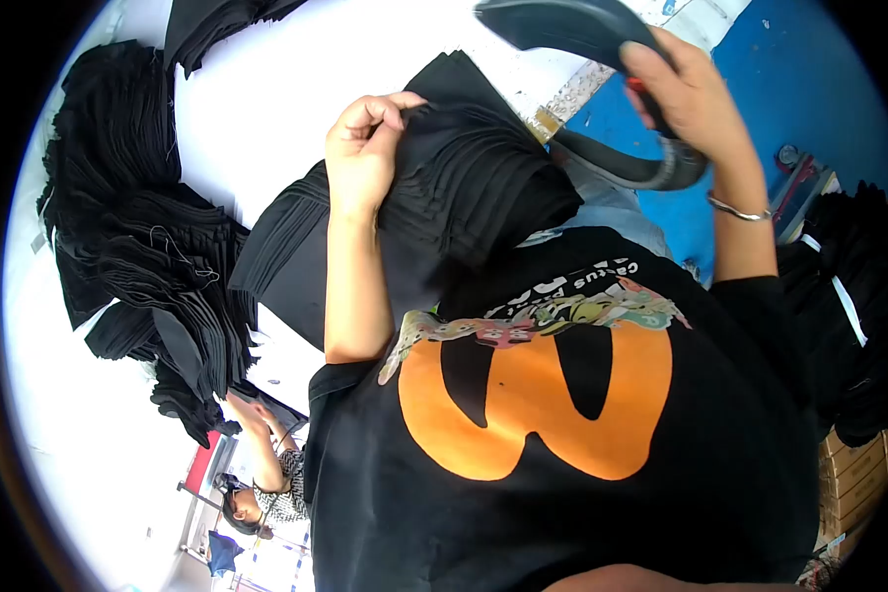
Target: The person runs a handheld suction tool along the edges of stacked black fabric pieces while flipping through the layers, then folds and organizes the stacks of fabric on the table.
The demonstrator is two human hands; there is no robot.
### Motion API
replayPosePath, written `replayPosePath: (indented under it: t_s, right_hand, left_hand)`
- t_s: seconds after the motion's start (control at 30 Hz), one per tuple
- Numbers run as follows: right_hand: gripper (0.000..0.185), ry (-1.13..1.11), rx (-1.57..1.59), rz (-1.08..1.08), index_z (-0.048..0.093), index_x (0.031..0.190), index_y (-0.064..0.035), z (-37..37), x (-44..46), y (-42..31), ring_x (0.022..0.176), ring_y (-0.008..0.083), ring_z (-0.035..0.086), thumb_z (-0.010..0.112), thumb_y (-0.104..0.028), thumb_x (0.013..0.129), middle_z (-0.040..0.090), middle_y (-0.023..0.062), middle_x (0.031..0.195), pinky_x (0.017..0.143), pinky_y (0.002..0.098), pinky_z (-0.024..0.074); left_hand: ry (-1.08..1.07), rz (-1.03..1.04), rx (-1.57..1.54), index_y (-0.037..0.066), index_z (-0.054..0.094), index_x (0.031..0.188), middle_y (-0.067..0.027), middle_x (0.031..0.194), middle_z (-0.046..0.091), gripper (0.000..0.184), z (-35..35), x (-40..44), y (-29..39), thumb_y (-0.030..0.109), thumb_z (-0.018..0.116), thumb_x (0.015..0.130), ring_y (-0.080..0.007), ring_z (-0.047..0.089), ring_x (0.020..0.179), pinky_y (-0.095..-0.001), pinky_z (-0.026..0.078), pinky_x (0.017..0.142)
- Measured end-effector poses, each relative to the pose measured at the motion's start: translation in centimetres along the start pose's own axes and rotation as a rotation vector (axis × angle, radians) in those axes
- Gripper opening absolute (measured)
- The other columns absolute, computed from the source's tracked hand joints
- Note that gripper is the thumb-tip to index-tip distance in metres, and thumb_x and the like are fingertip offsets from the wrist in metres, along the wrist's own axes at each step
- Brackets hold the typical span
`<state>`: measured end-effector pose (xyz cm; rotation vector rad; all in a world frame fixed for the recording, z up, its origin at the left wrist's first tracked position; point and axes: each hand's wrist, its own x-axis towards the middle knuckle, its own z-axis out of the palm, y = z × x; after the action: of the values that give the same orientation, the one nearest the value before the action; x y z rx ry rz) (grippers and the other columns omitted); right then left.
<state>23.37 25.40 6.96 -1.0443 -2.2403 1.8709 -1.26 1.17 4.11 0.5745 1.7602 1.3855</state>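
Observation:
My left hand (pixel 367 148) lies over a fanned stack of black cut fabric pieces (pixel 479 168). Its fingers are curled, with the thumb and forefinger pinching at the upper edge of the stack. Up on the right, my right hand (pixel 686 94) grips a large black curved tool (pixel 572 28) with a red part by the fingers. From the bottom of its handle a thick dark curved piece (pixel 627 170) bends left toward the table edge. The tool's exact kind cannot be made out. It is held above and apart from the stack. A bracelet circles my right wrist.
Large heaps of black fabric pieces (pixel 133 197) cover the left of the white table (pixel 257 69). Another person (pixel 261 483) reaches toward them at lower left. Black bundles tied with white strips (pixel 844 296) lie at right, above cardboard boxes (pixel 853 483). The floor (pixel 819 89) is blue.

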Motion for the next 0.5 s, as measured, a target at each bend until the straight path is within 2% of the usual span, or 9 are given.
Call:
replayPosePath:
  t_s: [0.03,0.1,0.17,0.23,0.3,0.37,0.4,0.43,0.5]
  right_hand:
    - [0.040,-0.009,-0.003,0.010,0.064,0.115,-0.0013,-1.2,-0.6,0.5,0.053,0.0071,0.052,0.059,-0.038,0.101,0.056,0.0002,0.066,0.049,0.0231,0.0426]
    - [0.039,-0.069,-0.006,0.032,0.064,0.116,-0.0019,-2.0,-2.2,-0.3,0.052,0.0069,0.052,0.061,-0.037,0.100,0.056,0.0000,0.066,0.050,0.0226,0.0425]
    - [0.039,-0.190,-0.083,-0.012,0.066,0.117,-0.0021,-1.7,-2.8,-1.3,0.055,0.0103,0.055,0.066,-0.035,0.096,0.057,0.0018,0.067,0.055,0.0265,0.0458]
    - [0.050,-0.330,-0.268,-0.261,0.069,0.102,-0.0017,0.9,-1.6,-2.1,0.061,0.0210,0.062,0.067,-0.051,0.094,0.062,0.0100,0.070,0.058,0.0333,0.0499]
    - [0.053,-0.395,-0.426,-0.274,0.068,0.102,-0.0004,4.5,-0.7,-3.8,0.065,0.0303,0.062,0.066,-0.053,0.093,0.062,0.0155,0.072,0.064,0.0386,0.0503]
    - [0.054,-0.364,-0.427,-0.266,0.069,0.101,-0.0004,6.9,0.1,-4.1,0.066,0.0318,0.062,0.065,-0.053,0.093,0.063,0.0161,0.073,0.064,0.0389,0.0498]
    - [0.054,-0.328,-0.432,-0.252,0.069,0.100,-0.0004,7.3,0.2,-4.1,0.068,0.0334,0.063,0.065,-0.054,0.093,0.064,0.0167,0.074,0.064,0.0392,0.0493]
    - [0.054,-0.319,-0.431,-0.248,0.069,0.100,-0.0004,6.7,0.0,-4.0,0.068,0.0334,0.063,0.065,-0.054,0.093,0.064,0.0167,0.074,0.064,0.0392,0.0493]
    - [0.053,-0.328,-0.172,-0.190,0.071,0.098,-0.0004,4.0,-1.1,-3.3,0.068,0.0319,0.064,0.066,-0.053,0.093,0.063,0.0162,0.072,0.064,0.0384,0.0495]
  left_hand:
    - [-0.003,-0.004,0.001,0.004,0.059,0.080,-0.0115,0.103,0.074,0.027,-0.4,-1.0,1.0,-0.019,0.046,0.085,-0.0140,0.066,0.096,-0.0261,0.050,0.090]
    - [-0.371,0.070,0.368,0.002,0.061,0.083,-0.0130,0.106,0.074,0.027,-1.8,-3.4,3.4,-0.017,0.042,0.086,-0.0175,0.067,0.100,-0.0301,0.050,0.093]
    - [-0.529,-0.140,0.440,0.000,0.063,0.094,-0.0139,0.110,0.073,0.023,-1.9,-4.5,5.6,-0.014,0.044,0.090,-0.0202,0.067,0.105,-0.0328,0.050,0.097]
    - [-0.450,-0.306,-0.084,-0.001,0.060,0.112,-0.0139,0.115,0.071,0.015,-3.6,-3.6,3.2,0.002,0.058,0.098,-0.0216,0.067,0.109,-0.0355,0.051,0.097]
    - [-0.099,-0.402,0.395,-0.001,0.062,0.112,-0.0131,0.109,0.070,0.020,-2.0,-0.3,3.2,0.010,0.066,0.096,-0.0244,0.067,0.106,-0.0367,0.053,0.094]
    - [-0.061,0.207,0.973,0.000,0.064,0.111,-0.0129,0.100,0.068,0.027,-0.9,1.9,0.2,0.015,0.073,0.090,-0.0267,0.067,0.100,-0.0362,0.053,0.089]
    - [-0.020,0.205,0.972,-0.001,0.067,0.105,-0.0141,0.097,0.066,0.029,-0.2,2.7,-0.1,0.015,0.079,0.084,-0.0286,0.066,0.097,-0.0360,0.053,0.087]
    - [-0.028,0.211,0.973,-0.001,0.067,0.105,-0.0141,0.097,0.066,0.029,0.0,3.3,-0.4,0.015,0.079,0.084,-0.0286,0.066,0.097,-0.0360,0.053,0.087]
    - [-0.016,0.131,0.763,0.000,0.070,0.100,-0.0112,0.093,0.068,0.027,0.3,3.7,-1.0,0.015,0.082,0.082,-0.0232,0.066,0.090,-0.0328,0.053,0.084]
